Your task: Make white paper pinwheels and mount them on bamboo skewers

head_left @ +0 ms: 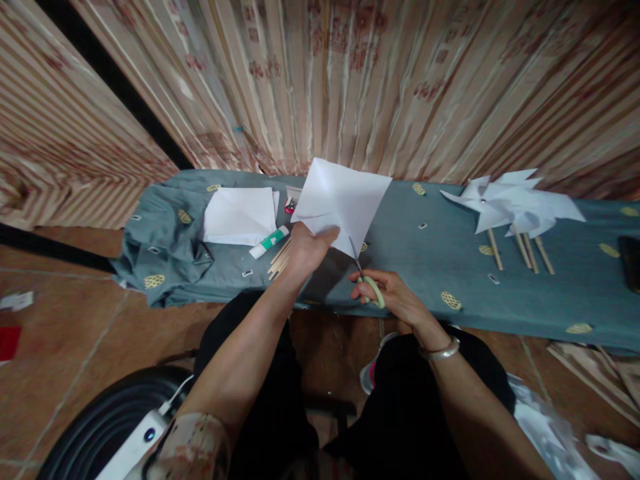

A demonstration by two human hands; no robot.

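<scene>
A square white sheet of paper (345, 193) with creases meeting near its middle is raised over the cloth-covered table. My left hand (311, 247) grips its lower left side, thumb on top. In my right hand (387, 291) is a pair of scissors (371, 291) with pale green handles. Their blades reach into the paper's lower corner, and a slit shows on the left side of the sheet. Left of my left hand lie a glue stick (269, 242) with a green label and several thin wooden sticks (280, 260).
A stack of white paper (240, 215) lies on the table's left, near a small red box (290, 203). Several paper pinwheels (520, 203) on sticks rest at the right. A dark object (629, 263) sits at the right edge. Striped curtain (350, 87) hangs behind.
</scene>
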